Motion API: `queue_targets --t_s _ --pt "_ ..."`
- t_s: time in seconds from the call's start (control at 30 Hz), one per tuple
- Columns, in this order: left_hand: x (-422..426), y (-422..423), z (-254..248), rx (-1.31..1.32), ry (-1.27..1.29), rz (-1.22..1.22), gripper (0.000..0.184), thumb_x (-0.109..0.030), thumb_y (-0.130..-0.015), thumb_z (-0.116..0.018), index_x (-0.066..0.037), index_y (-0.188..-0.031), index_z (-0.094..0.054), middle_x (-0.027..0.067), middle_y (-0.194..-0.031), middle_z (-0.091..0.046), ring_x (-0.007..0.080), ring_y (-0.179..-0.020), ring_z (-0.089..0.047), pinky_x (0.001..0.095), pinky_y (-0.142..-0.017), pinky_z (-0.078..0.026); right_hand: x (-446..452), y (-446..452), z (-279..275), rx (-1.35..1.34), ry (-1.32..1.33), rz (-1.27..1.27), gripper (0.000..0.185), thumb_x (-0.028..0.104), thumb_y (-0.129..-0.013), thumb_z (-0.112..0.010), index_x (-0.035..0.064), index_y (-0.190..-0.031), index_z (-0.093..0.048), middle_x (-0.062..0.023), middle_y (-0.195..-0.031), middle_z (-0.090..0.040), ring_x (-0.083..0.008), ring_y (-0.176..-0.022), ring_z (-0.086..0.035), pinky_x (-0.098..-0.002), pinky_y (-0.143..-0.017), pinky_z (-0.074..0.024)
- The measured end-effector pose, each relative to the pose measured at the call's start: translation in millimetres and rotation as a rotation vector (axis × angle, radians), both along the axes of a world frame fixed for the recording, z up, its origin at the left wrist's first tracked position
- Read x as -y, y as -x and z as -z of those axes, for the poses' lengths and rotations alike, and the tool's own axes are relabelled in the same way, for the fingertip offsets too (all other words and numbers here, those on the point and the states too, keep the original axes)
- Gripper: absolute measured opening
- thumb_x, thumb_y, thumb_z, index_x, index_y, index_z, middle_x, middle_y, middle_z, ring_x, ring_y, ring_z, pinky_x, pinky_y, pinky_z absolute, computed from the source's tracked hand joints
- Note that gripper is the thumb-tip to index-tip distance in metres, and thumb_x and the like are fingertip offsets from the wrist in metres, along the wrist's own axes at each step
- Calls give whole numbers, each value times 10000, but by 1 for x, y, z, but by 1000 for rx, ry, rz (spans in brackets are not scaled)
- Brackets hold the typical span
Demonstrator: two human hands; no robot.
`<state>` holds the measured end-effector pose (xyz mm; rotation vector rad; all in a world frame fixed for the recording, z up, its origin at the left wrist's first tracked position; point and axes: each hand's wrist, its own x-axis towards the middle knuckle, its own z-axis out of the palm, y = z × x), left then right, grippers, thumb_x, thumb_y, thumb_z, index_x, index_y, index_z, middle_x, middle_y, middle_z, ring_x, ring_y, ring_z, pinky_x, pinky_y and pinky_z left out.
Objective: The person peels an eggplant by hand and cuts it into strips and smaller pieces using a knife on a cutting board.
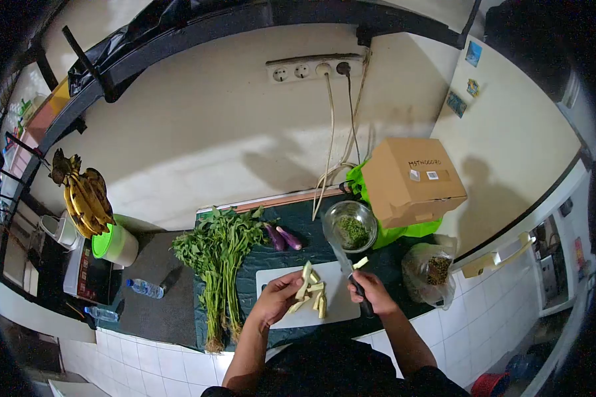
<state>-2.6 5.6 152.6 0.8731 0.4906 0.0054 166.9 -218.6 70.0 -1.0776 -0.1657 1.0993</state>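
My left hand (277,299) is closed on a pale, whitish-green vegetable piece (306,274), held over the white cutting board (341,312). Cut pale sticks (321,301) lie on the board beside my fingers. In my right hand (374,298) is a knife (340,255), gripped by its black handle. Its blade points up and away, with the tip by the rim of a metal bowl (371,230) of chopped greens (353,231). A small pale piece (360,263) sits next to the blade; whether it touches the blade I cannot tell.
Leafy green stalks (222,264) lie left of the board, with purple eggplants (289,239) behind it. A cardboard box (410,182) and a filled plastic bag (432,271) stand right. Water bottles (146,288) lie left, near a green-lidded container (119,246). Bananas (86,198) hang above.
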Motion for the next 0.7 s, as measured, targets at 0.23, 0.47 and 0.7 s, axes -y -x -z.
queue_targets --t_s 0.23,0.47,0.7 --pt "2 -5 27 -6 66 48 314 -133 -983 -585 -23 -1277 -586 55 -1137 -672 173 -1047 -645 355 -948 -529 -5 8 105 -364 57 -197 305 388 -1006 -550 94 -951 -488 -16 -754 -504 -100 -529 -413 -253 -502 -359" --pt "8 -8 25 -30 35 35 296 -134 -986 -582 -29 -1263 -592 47 -1170 -659 162 -1059 -635 332 -939 -523 -8 4 129 -519 52 -88 315 422 -984 -582 124 -933 -491 -14 -735 -516 -97 -483 -389 -275 -503 -359" --pt "8 -12 32 -10 82 17 331 -144 -978 -601 -51 -1295 -570 41 -1171 -646 147 -1051 -622 300 -900 -523 -5 11 89 -297 68 -188 422 444 -1014 -505 69 -823 -542 -31 -671 -524 -104 -489 -436 -278 -512 -372"
